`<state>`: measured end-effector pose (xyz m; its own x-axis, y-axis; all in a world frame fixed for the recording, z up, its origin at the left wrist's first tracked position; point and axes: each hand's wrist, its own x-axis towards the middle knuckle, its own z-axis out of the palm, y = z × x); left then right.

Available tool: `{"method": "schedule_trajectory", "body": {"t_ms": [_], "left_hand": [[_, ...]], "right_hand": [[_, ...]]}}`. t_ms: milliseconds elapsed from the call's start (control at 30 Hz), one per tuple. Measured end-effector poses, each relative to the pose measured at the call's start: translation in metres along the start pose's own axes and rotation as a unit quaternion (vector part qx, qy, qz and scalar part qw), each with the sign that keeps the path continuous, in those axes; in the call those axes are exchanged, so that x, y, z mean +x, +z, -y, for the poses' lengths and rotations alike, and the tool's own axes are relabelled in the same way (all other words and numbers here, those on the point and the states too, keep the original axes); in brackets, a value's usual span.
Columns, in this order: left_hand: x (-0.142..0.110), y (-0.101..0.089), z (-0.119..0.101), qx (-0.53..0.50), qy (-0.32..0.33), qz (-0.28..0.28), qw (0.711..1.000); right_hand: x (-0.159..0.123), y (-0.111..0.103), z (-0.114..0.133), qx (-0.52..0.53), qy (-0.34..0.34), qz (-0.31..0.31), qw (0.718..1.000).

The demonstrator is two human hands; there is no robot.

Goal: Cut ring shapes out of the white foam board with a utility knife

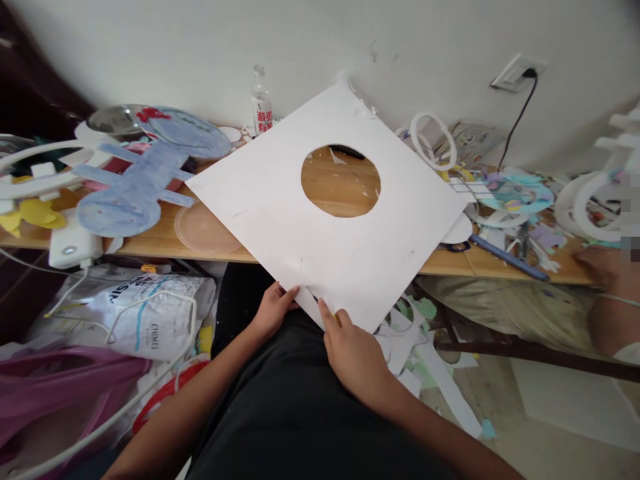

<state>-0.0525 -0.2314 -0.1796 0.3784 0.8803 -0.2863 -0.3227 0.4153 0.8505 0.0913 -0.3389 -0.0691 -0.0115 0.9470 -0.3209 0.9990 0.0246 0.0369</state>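
A large white foam board [260, 220] with a round hole through it lies turned cornerwise over the table's front edge. My left hand [274, 308] pinches the board's near left edge, thumb on top and fingers underneath. In my right hand [353, 353] is a craft knife [314, 295], its thin blade touching the board close to that same edge. A bit of yellow handle shows between the fingers. Short dark marks or slits show on the board near the blade. Through the hole the wooden tabletop and a few white scraps are visible.
A blue painted cutout [135, 180], a metal bowl [113, 120] and a glass bottle [262, 110] stand left and behind. White rings [434, 141] and scraps crowd the right, near another person's arm [607, 300]. Paper offcuts [450, 380] litter the floor. A white cable [190, 333] loops at lower left.
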Motion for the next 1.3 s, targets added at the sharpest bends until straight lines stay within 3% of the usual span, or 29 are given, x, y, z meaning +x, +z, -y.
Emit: {"method": "schedule_trajectory", "body": {"t_ms": [400,767,1300], "left_hand": [[0.002,-0.007,0.005,0.035,0.006,-0.013,0.999],[0.001,-0.006,0.004,0.021,0.009,-0.009,1.0],[0.0,-0.003,0.0,0.015,-0.002,-0.023,1.0]], "right_hand": [[-0.009,0.001,-0.01,-0.028,0.002,0.007,1.0],[-0.012,-0.01,-0.018,-0.016,0.005,0.057,0.998],[-0.01,-0.007,-0.045,-0.034,-0.029,0.045,0.998]]}}
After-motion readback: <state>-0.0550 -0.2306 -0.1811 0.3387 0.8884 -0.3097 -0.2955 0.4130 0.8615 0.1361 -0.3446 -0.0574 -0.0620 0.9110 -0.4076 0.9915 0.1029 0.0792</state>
